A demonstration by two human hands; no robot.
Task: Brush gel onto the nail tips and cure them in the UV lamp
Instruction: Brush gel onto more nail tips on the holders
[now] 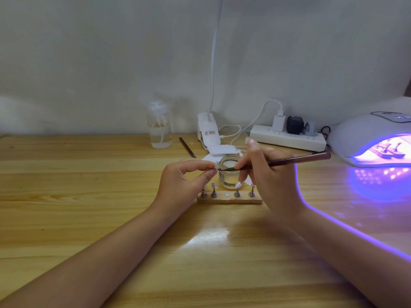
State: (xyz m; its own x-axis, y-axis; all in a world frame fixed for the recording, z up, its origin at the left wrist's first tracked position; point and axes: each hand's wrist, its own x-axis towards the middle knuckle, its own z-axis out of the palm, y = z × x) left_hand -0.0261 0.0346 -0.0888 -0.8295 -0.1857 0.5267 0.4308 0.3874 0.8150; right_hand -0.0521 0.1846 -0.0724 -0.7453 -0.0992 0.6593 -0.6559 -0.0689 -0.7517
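My left hand (186,181) pinches a small pale nail tip (215,166) between thumb and forefinger, above the table. My right hand (266,172) grips a dark brown brush (298,160), and its bristle end touches the nail tip. Just behind the tip stands a small glass jar (229,174) of clear gel. Below the hands lies a wooden holder strip (229,199) with several metal pegs, some carrying nail tips. At the right edge the white UV lamp (364,134) glows purple, with another holder inside it.
A clear pump bottle (159,130) stands at the back left. A white clip lamp base (208,132), a second brush (188,147) and a power strip (288,137) with plugs lie behind the jar. Purple light spills over the wooden table (89,196) at right.
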